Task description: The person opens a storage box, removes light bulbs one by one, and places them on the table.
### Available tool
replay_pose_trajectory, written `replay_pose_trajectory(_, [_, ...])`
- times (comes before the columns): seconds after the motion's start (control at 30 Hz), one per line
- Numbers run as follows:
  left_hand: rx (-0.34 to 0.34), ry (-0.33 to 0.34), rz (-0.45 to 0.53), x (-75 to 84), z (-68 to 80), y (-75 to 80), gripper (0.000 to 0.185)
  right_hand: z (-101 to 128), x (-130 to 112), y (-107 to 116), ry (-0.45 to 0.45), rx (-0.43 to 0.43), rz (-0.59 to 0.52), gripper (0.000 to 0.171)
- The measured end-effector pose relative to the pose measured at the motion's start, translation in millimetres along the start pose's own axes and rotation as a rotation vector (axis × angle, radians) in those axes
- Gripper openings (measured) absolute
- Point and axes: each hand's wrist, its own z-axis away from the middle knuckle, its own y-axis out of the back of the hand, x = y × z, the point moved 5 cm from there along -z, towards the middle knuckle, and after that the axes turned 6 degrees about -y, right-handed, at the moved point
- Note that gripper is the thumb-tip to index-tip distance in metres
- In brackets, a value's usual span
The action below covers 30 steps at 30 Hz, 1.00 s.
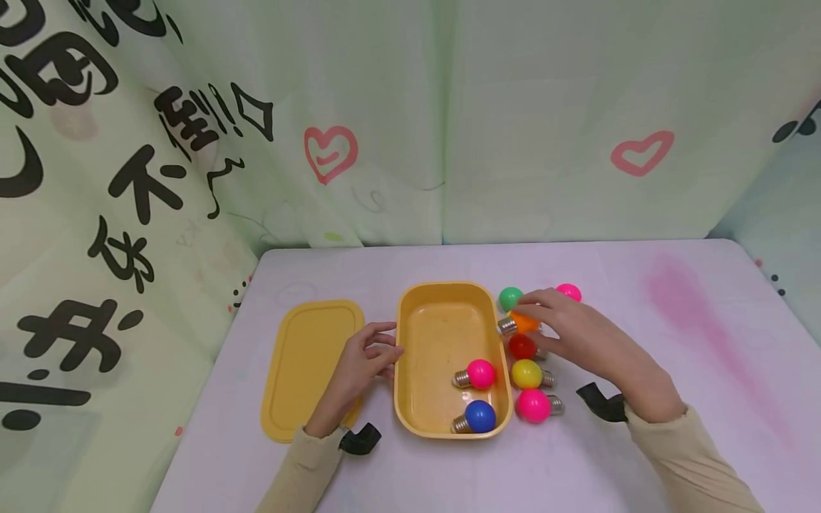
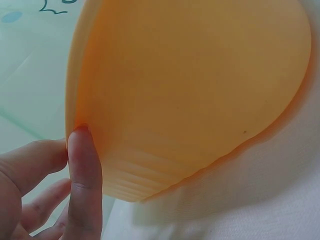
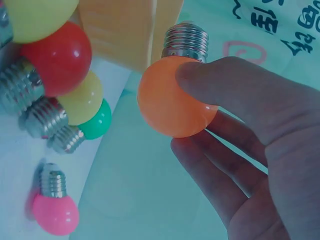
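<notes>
A yellow box [image 1: 436, 335] stands open on the table, holding a pink bulb [image 1: 479, 373] and a blue bulb [image 1: 479, 416]. My left hand [image 1: 385, 350] rests against the box's left outer wall [image 2: 190, 90], one finger [image 2: 82, 175] straight on it. My right hand [image 1: 532, 315] pinches an orange bulb [image 1: 522, 323] between thumb and fingers just right of the box's far right corner, lifted above the table in the right wrist view [image 3: 165, 100]. Loose beside the box lie green [image 1: 510, 298], pink [image 1: 569, 291], red [image 1: 522, 347], yellow [image 1: 527, 373] and pink [image 1: 534, 405] bulbs.
The box's yellow lid [image 1: 311, 367] lies flat to the left of my left hand. Patterned cloth walls close in the table at the back and left. The white tabletop [image 1: 673, 320] stretches to the right of the bulbs.
</notes>
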Motion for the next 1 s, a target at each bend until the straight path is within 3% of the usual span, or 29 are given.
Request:
replay_pose_trajectory(0.53, [0.004,0.007,-0.001,-2.1,-0.3,0.3,0.05,10,41,-5,-0.088,0.027,0.034,0.046])
replay_pose_trajectory(1.0, [0.0,0.0,-0.012,-3.3,-0.9,0.6,0.051,15,65,-11,-0.197,-0.022,0.025,0.05])
